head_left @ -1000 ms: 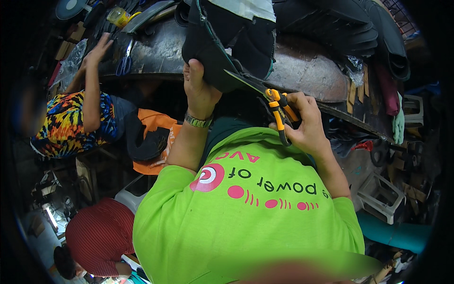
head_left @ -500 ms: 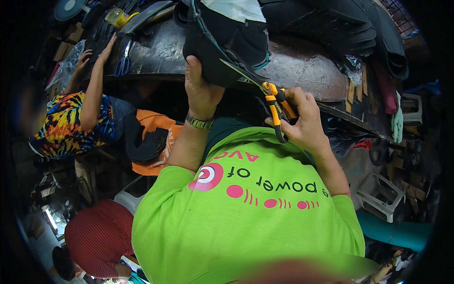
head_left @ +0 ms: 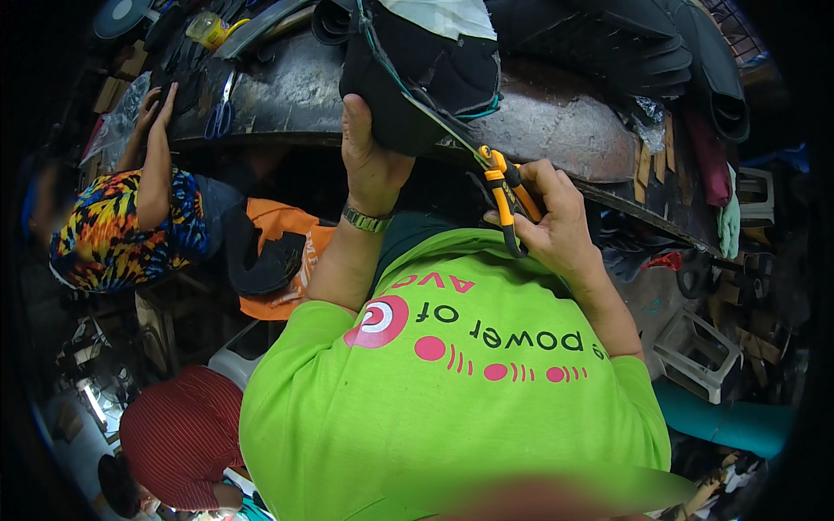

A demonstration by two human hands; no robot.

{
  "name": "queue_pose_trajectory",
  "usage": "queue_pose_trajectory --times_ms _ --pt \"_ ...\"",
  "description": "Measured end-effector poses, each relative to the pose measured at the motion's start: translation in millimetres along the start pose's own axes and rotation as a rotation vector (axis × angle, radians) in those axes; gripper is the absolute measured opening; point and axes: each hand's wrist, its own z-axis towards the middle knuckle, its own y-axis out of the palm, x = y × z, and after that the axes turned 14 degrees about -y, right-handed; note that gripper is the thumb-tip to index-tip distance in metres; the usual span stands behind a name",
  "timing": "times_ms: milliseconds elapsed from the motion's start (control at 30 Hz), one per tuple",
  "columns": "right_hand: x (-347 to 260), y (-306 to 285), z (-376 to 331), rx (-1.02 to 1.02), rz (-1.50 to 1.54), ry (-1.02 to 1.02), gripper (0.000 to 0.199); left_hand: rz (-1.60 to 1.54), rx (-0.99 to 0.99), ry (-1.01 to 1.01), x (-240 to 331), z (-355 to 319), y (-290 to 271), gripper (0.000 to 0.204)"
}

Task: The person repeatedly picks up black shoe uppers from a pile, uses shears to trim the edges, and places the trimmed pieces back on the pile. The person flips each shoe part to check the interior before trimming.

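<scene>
My left hand [head_left: 372, 163] presses up against a black shoe upper [head_left: 408, 82] with a white lining and a teal thread along its edge, held over the curved edge of the dark worktable [head_left: 565, 122]. Orange-handled pliers [head_left: 504, 193] are in my right hand [head_left: 556, 227], and their jaws bite the lower edge of the black upper. A watch is on my left wrist. My green shirt fills the lower middle of the view.
A co-worker in a multicoloured shirt [head_left: 122, 230] at the left rests hands on the table near blue-handled scissors [head_left: 217, 117]. Another person in a red striped top [head_left: 178, 438] sits lower left. Piles of black material [head_left: 643, 52] lie top right; a white stool [head_left: 704, 347] stands at the right.
The black upper has turned slightly under my left hand while the pliers stay on its edge. The co-worker's arm has reached further up onto the table.
</scene>
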Motion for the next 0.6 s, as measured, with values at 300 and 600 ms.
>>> queue_pose_trajectory --times_ms 300,600 --pt "3.0 4.6 -2.0 0.04 0.042 -0.059 0.044 0.022 0.077 0.024 -4.4 2.4 1.9 0.043" --pt "7.2 17.7 -8.2 0.059 0.277 0.088 0.031 0.011 0.149 -0.011 -6.2 -0.9 1.7 0.043"
